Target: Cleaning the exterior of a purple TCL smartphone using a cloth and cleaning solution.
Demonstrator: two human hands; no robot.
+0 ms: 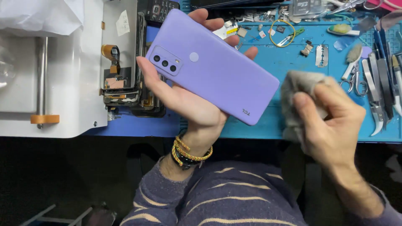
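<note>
Nearest the camera, a striped purple-grey sleeve (pixel 217 196) runs up to a wrist wearing yellow braided bracelets (pixel 190 152). Above it the left hand (pixel 188 98) is palm-up and cradles a lilac phone (pixel 213 67), back side facing up, with its camera block toward the upper left and its lower end slanting down to the right; the thumb lies along the phone's near-left edge and the fingertips curl over its far edge, so the hand grips it across its width. Just to the right, the right hand (pixel 331 125) is closed around a crumpled grey cloth (pixel 299 98), pinching it between thumb and fingers; the cloth sits just beside the phone's lower right corner, and whether it touches the phone cannot be told. Both hands hover over the near edge of a blue work mat (pixel 289 58). Left of the phone, a stack of stripped phone parts (pixel 125 62) rests beside a white metal machine (pixel 54 83). Farther right lie tweezers and scissors (pixel 377 88), and toward the back of the mat a razor blade (pixel 321 55), a yellow wire loop (pixel 282 33) and scattered small parts.
</note>
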